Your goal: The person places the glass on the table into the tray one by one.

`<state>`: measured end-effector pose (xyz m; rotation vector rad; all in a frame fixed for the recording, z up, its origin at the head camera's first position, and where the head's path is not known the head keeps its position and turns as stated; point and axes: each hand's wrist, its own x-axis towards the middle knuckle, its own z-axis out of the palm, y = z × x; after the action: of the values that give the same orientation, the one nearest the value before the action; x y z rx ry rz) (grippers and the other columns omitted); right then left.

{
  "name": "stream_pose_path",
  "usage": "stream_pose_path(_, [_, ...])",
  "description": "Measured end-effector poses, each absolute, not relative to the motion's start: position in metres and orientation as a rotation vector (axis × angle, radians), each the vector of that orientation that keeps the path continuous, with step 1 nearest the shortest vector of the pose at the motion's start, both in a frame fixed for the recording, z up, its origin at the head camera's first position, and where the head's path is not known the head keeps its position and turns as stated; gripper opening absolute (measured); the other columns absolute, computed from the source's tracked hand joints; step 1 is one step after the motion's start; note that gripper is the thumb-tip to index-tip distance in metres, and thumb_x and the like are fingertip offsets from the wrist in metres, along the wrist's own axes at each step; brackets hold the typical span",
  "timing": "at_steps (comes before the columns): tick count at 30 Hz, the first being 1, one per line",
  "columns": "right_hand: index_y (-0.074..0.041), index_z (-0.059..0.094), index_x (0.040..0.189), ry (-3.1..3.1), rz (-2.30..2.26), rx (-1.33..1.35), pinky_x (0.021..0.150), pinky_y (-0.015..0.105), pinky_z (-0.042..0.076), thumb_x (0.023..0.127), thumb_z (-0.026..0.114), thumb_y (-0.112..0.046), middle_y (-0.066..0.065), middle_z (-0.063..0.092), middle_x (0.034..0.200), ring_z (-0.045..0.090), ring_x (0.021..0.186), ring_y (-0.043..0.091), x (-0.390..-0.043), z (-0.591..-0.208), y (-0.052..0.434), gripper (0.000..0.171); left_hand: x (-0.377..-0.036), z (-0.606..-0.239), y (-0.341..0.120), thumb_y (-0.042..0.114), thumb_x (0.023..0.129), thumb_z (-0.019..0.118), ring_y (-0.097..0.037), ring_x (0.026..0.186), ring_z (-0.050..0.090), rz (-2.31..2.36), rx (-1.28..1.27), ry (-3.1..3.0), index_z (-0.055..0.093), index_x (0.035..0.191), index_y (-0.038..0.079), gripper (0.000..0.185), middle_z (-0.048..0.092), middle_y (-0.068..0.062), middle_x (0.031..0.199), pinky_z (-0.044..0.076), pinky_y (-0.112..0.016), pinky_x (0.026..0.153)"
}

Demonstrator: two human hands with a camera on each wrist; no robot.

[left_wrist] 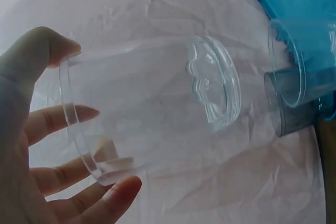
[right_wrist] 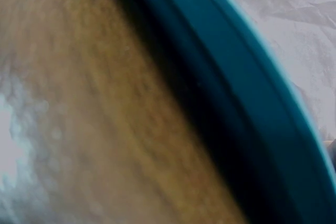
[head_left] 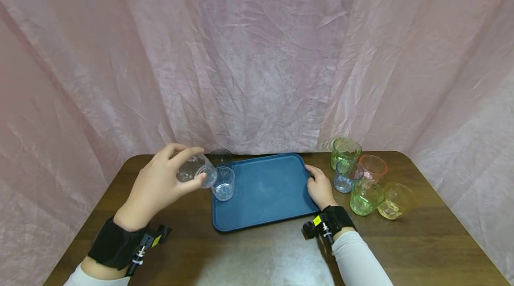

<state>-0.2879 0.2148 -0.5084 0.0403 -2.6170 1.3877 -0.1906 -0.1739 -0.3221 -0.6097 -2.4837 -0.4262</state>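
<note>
Left hand (head_left: 154, 185) pinches a clear cup (head_left: 192, 171) at its rim; cup tilted well over, base toward the tray's left end. Right hand (head_left: 321, 188) touches the blue tray (head_left: 269, 192) at its right edge; cannot tell if fingers curl round it. Second clear cup (head_left: 223, 186) stands on the tray, smoky cup (head_left: 220, 157) behind. Five coloured cups (head_left: 363, 201) grouped on the worktop (head_left: 257, 254), right of the tray.

The place looks like a curtained recording corner; whether in a home or a lab, one cannot tell. A wrinkled pale-pink cloth curtain (head_left: 257, 63) fills the upper frame, behind a brown, round-cornered wooden table (head_left: 257, 254). Black wristbands (head_left: 116, 243) with small mounted devices (head_left: 309, 229), lower left and lower right of centre, suggest recording.
</note>
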Motion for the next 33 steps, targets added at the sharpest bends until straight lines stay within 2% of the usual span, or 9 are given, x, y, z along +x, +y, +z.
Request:
stream_pose_path(9, [0.005,0.052,0.143,-2.618,1.403,0.033,0.113,0.054,0.04,0.096,0.039,0.004,0.027,0.048,0.147,0.047,0.136,0.042,-0.288,-0.507,0.214,0.049,-0.181,-0.338,-0.159,0.042,0.077,0.087,-0.024,0.099,0.057,-0.43,-0.801,-2.548,0.068,0.126,0.021,0.057,0.058,-0.004,0.114,0.055,-0.034,0.065])
stream_pose_path(15, [0.005,0.052,0.144,-2.627,1.406,0.019,0.114,0.053,0.039,0.096,0.039,0.003,0.026,0.049,0.147,0.046,0.137,0.041,-0.288,-0.507,0.214,0.049,-0.178,-0.35,-0.148,0.043,0.076,0.088,-0.024,0.101,0.056,-0.393,-0.864,-2.563,0.069,0.124,0.022,0.055,0.058,-0.002,0.112,0.052,-0.025,0.058])
stream_pose_path(21, [0.005,0.052,0.143,-2.625,1.409,0.017,0.115,0.053,0.039,0.096,0.039,0.003,0.026,0.049,0.147,0.046,0.137,0.041,-0.288,-0.508,0.215,0.049,-0.176,-0.364,-0.139,0.045,0.076,0.088,-0.024,0.102,0.056,-0.37,-0.903,-2.632,0.07,0.125,0.022,0.057,0.058,-0.001,0.111,0.044,-0.017,0.052])
stream_pose_path(27, [0.005,0.053,0.143,-2.621,1.398,0.022,0.114,0.054,0.04,0.096,0.038,0.004,0.026,0.049,0.147,0.046,0.137,0.041,-0.287,-0.508,0.215,0.049,-0.176,-0.377,-0.134,0.044,0.076,0.087,-0.025,0.105,0.056,-0.356,-0.92,-2.698,0.069,0.126,0.022,0.057,0.058,-0.003,0.114,0.043,-0.016,0.051])
stream_pose_path(33, [0.005,0.053,0.142,-2.613,1.4,0.026,0.113,0.054,0.04,0.096,0.039,0.005,0.026,0.049,0.147,0.047,0.136,0.041,-0.287,-0.507,0.215,0.048,-0.178,-0.387,-0.133,0.043,0.078,0.087,-0.025,0.104,0.056,-0.36,-0.907,-2.764,0.069,0.126,0.024,0.055,0.059,-0.003,0.114,0.047,-0.02,0.056])
